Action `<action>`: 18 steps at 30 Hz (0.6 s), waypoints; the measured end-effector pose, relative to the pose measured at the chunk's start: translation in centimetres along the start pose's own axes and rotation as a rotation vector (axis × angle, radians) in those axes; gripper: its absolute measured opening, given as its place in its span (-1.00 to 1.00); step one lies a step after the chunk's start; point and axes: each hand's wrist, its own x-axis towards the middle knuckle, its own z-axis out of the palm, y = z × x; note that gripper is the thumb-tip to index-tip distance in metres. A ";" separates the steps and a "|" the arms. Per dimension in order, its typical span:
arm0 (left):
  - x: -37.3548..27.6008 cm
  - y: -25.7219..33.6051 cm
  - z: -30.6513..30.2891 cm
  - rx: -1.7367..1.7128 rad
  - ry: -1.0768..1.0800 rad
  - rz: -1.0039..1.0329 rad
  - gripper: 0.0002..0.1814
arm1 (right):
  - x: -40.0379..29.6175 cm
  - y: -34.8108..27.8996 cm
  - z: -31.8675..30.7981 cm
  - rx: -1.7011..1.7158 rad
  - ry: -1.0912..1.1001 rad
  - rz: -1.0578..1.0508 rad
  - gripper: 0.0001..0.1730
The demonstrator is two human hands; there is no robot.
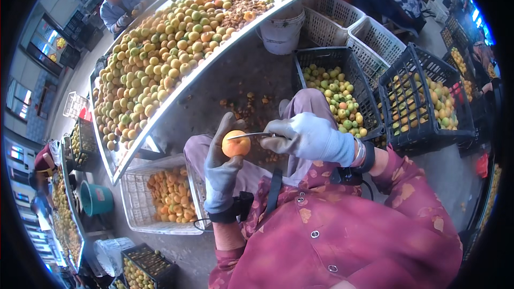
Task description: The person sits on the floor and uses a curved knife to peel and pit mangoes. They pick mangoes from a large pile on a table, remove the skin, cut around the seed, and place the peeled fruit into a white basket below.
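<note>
My left hand (pixel 223 168), in a grey-and-white coated glove, holds an orange apricot (pixel 236 144) between thumb and fingers, above my lap. My right hand (pixel 307 138), gloved the same way, grips a small knife (pixel 251 135). Its thin blade lies across the upper part of the apricot; how deep it sits in the fruit I cannot tell. The knife's handle is mostly hidden in my fingers. Left of my knees, a white plastic crate (pixel 134 204) holds orange apricot pieces (pixel 172 196).
A metal-edged table (pixel 160 118) heaped with apricots (pixel 160 68) runs ahead. Black crates (pixel 361 96) of fruit, white crates (pixel 375 44) and a white bucket (pixel 281 34) stand ahead and right. Scraps lie on the floor. A teal tub (pixel 96 198) stands left. People sit across and at upper right.
</note>
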 end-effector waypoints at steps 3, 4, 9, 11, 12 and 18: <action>-0.2 -0.2 0.1 0.000 0.005 0.011 -0.01 | 0.0 -0.8 -0.4 -0.041 -0.035 -0.019 -0.60; -0.2 -0.3 0.1 0.003 0.010 0.016 -0.01 | 0.0 -0.9 -0.6 -0.037 -0.044 -0.009 -0.61; -0.1 0.0 0.0 -0.031 0.004 -0.018 -0.07 | -0.1 -0.5 -0.6 -0.065 -0.051 -0.031 -0.60; -0.1 0.2 -0.3 -0.017 -0.013 -0.046 -0.10 | -0.1 -0.5 -0.7 -0.098 -0.078 -0.022 -0.58; -0.2 0.4 -0.3 -0.014 -0.026 -0.067 -0.11 | -0.1 -0.6 -0.8 -0.119 -0.093 -0.009 -0.58; -0.2 0.0 -0.4 -0.081 -0.044 -0.085 -0.09 | -0.5 -1.0 -1.3 -0.135 -0.135 -0.001 -0.57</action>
